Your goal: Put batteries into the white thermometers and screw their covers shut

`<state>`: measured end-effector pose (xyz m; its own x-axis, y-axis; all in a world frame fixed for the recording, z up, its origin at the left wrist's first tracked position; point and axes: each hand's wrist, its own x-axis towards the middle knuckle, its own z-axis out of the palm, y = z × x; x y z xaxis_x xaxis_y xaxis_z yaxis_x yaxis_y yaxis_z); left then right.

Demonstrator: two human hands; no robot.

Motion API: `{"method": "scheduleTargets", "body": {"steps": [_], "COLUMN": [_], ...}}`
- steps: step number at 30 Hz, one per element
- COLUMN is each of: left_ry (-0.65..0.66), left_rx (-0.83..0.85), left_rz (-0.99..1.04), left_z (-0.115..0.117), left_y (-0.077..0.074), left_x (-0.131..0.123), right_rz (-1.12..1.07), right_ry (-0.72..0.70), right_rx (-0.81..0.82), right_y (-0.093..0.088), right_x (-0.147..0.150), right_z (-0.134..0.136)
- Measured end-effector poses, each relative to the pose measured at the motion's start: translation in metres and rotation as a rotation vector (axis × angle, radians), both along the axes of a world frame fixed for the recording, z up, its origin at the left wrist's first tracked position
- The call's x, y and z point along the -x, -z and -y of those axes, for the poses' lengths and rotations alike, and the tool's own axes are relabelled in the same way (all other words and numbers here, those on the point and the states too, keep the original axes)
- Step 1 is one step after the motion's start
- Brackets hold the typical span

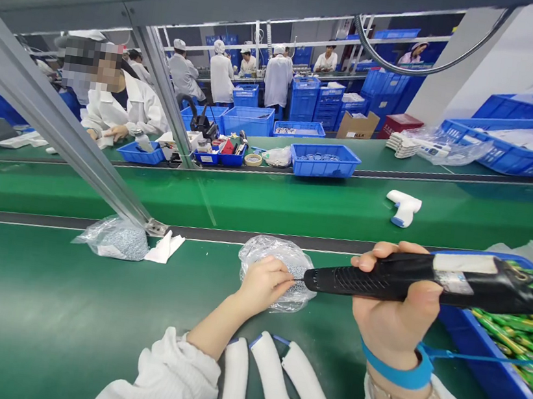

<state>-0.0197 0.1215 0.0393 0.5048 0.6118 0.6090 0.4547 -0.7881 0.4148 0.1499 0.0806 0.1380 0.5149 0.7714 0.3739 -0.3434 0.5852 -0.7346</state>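
My right hand (pixel 398 315) is wrapped round a black electric screwdriver (pixel 384 274), held level with its thin bit pointing left. The fingertips of my left hand (pixel 262 284) are pinched together at the end of that bit. Whatever is between them is too small to make out. Just behind and beneath them lies an open clear plastic bag (pixel 301 256) of small metal pieces that look like screws. Three white handheld thermometer-like housings (pixel 274 384) with blue parts lie side by side between my forearms, cut off by the lower edge.
At right stands a blue bin (pixel 483 378) of green batteries. Another bag of small metal parts (pixel 123 239) and a crumpled white tissue (pixel 165 247) lie left, by a metal post (pixel 84 130). A white housing (pixel 403 208) rests on the green conveyor (pixel 256 205). Across it, a co-worker (pixel 129 106) sits.
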Motion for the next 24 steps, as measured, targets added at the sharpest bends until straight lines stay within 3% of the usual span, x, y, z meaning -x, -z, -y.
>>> {"method": "scheduleTargets", "body": {"steps": [20,24], "left_ry": [-0.022,-0.052], "left_rx": [-0.073,-0.069], "left_rz": [-0.1,-0.121], "left_z": [0.004,0.007], "left_y": [-0.007,-0.015], "left_x": [0.001,0.011], "right_rz": [0.059,0.091], "right_ry": [-0.066,-0.102], "right_rx": [-0.049,-0.069], "right_y": [-0.001,-0.007], "right_x": [0.005,0.005], "right_z": [0.004,0.008]}}
